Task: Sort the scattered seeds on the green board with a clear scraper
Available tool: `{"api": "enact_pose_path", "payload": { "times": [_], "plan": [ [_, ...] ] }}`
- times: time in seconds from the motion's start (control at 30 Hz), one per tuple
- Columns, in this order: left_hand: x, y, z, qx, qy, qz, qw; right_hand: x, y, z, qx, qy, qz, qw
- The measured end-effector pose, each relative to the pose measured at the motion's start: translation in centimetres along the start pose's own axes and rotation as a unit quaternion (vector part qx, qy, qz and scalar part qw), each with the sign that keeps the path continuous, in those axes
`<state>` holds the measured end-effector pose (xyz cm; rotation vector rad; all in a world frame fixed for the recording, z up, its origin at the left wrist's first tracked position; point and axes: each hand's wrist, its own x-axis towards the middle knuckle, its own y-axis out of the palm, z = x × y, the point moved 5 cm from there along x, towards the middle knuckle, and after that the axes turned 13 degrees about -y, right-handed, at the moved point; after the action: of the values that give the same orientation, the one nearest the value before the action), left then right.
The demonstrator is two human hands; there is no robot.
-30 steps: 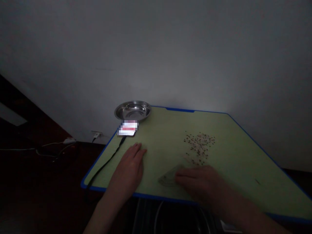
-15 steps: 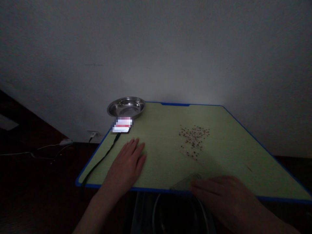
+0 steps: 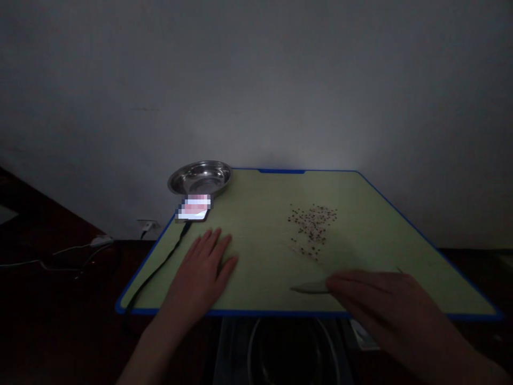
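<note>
My left hand [image 3: 200, 270] lies on the green tabletop [image 3: 256, 214], its fingers spread and holding nothing. Near the front edge my right hand [image 3: 385, 305] is closed around one end of a thin, flat, greyish piece [image 3: 310, 288]. Seen almost edge-on, it points left; its exact kind is too dim to tell. Beyond it lies a loose patch of small dark and pale grains [image 3: 315, 224], scattered on the tabletop and apart from both hands.
A steel bowl [image 3: 200, 179] stands at the far left corner. In front of it a lit phone [image 3: 194, 208], its screen blurred, has a black cable [image 3: 160, 267] running to the front edge. Below that edge is a dark round pot [image 3: 294, 353]. A wall [image 3: 256, 80] rises behind.
My right hand has risen and moved slightly away from the front edge with the flat piece, which has turned from lying broad to nearly edge-on. My left hand stays on the tabletop.
</note>
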<state>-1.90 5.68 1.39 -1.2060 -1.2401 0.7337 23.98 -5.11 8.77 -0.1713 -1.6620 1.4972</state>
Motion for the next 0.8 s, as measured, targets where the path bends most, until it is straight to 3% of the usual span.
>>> {"api": "enact_pose_path", "payload": {
  "times": [0.1, 0.2, 0.37, 0.53, 0.8],
  "plan": [
    [0.2, 0.4, 0.3, 0.016, 0.001, -0.008, 1.0, -1.2, -1.6, -3.8, 0.015, 0.154, -0.049, 0.987],
    [0.3, 1.0, 0.7, 0.021, 0.007, -0.014, 1.0, -2.5, -2.9, -9.3, 0.041, 0.302, -0.089, 0.948],
    [0.4, 1.4, 1.4, 0.014, 0.011, -0.042, 0.999, -4.0, -2.2, -18.0, 0.081, 0.415, -0.062, 0.904],
    [0.4, 1.6, 1.8, 0.02, 0.039, -0.049, 0.998, -3.5, 0.5, -22.2, 0.076, 0.444, -0.038, 0.892],
    [0.2, 2.3, 2.7, 0.006, 0.035, -0.084, 0.996, 2.3, 4.3, -22.8, 0.107, 0.362, 0.021, 0.926]
  ]
}}
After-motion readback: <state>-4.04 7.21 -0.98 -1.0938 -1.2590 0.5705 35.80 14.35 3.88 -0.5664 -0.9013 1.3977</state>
